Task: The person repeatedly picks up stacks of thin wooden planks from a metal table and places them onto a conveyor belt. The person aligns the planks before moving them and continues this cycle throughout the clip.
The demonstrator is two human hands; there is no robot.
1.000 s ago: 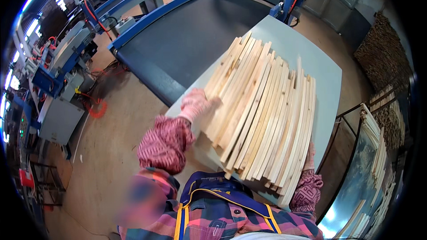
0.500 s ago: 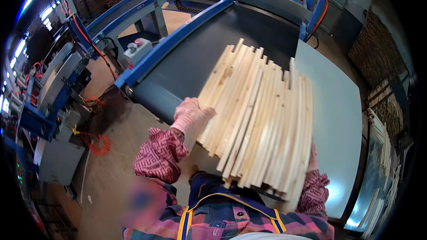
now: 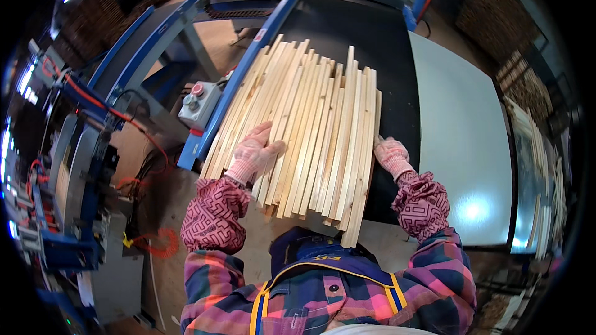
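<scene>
A wide layer of pale wooden strips (image 3: 310, 130) lies lengthwise on the black conveyor belt (image 3: 385, 43), its near ends overhanging the belt's front edge at uneven lengths. My left hand (image 3: 254, 151), in a light pink glove, rests on top of the strips at the left, fingers stretched out and thumb apart. On the other side, my gloved right hand (image 3: 392, 156) is closed against the outer edge of the rightmost strips; its fingertips are partly hidden there. Patterned sleeve covers are on both forearms.
A blue side rail (image 3: 254, 49) borders the belt at left, with a grey button box (image 3: 198, 102) beside it. A smooth pale panel (image 3: 465, 142) adjoins the belt on the right. More strips (image 3: 537, 167) lie farther right. A red coiled hose (image 3: 158, 243) hangs at lower left.
The strips have moved left and down onto the belt, reaching the left rail. My left hand has shifted from their left edge to on top; my right hand has come into view at their right side.
</scene>
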